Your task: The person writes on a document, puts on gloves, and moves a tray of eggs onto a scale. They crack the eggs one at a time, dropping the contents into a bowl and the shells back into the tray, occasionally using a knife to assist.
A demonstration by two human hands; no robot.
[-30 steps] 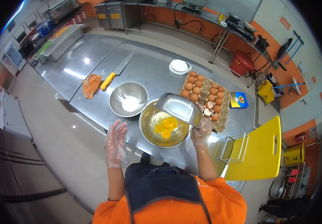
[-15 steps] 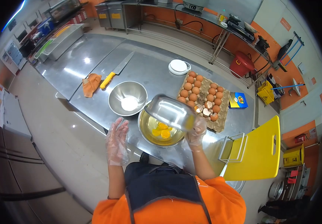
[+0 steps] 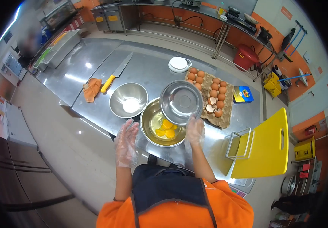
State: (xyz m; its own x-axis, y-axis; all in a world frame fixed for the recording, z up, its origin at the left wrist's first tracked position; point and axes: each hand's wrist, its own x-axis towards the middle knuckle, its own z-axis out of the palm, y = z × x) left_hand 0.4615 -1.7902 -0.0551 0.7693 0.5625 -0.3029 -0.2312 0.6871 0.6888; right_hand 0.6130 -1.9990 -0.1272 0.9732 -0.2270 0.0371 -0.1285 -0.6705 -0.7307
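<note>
My right hand (image 3: 194, 133), in a clear plastic glove, holds a small steel bowl (image 3: 181, 102) by its near rim, tilted up over a larger steel bowl (image 3: 148, 127) that holds three egg yolks (image 3: 166, 129) in egg white. The small bowl's inside faces me and looks empty. My left hand (image 3: 126, 142), also gloved, hovers open beside the large bowl's left rim without touching it. Another steel bowl (image 3: 129, 100) with a little white inside stands to the left.
An egg tray (image 3: 209, 95) with several eggs and broken shells lies behind the bowls. A yellow-handled knife (image 3: 116, 74), an orange cloth (image 3: 91, 89) and a white round container (image 3: 178, 64) lie further back. A yellow cutting board (image 3: 261, 146) in a wire rack stands at right.
My right hand has swung the small bowl from pouring over the large bowl to tilted back up with its inside showing. The left hand moved slightly nearer the large bowl.
</note>
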